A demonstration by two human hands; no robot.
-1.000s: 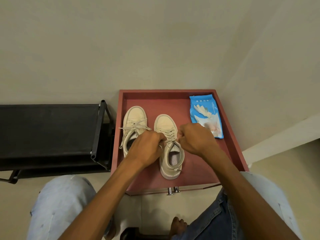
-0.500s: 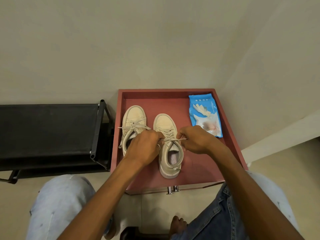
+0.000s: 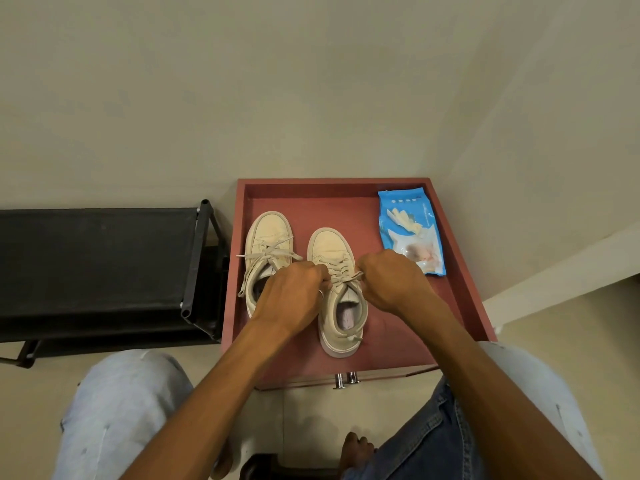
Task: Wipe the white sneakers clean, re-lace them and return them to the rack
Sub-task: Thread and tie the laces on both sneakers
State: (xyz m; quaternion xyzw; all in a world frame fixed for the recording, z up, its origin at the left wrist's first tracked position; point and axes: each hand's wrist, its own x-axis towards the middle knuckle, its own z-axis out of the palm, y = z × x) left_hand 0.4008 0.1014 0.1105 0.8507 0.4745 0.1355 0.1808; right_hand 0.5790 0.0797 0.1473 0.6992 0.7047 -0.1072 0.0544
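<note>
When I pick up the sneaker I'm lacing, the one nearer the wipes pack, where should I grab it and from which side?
Probably the heel collar of the sneaker, reached from above on your near side. The heel points toward you and the opening faces up, so fingers can hook inside with the thumb behind the heel. Your left hand and right hand pinch its laces.

Left sneaker (image 3: 268, 237) loosely tied; right sneaker (image 3: 329, 245) beside it, laces (image 3: 343, 279) taut, mid-frame; black rack (image 3: 97, 258) at left.

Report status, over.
Left hand, right hand both pinching lace on nearer sneaker. Second sneaker beside it in red tray. Wipes pack aside, nothing obstructing.
</note>
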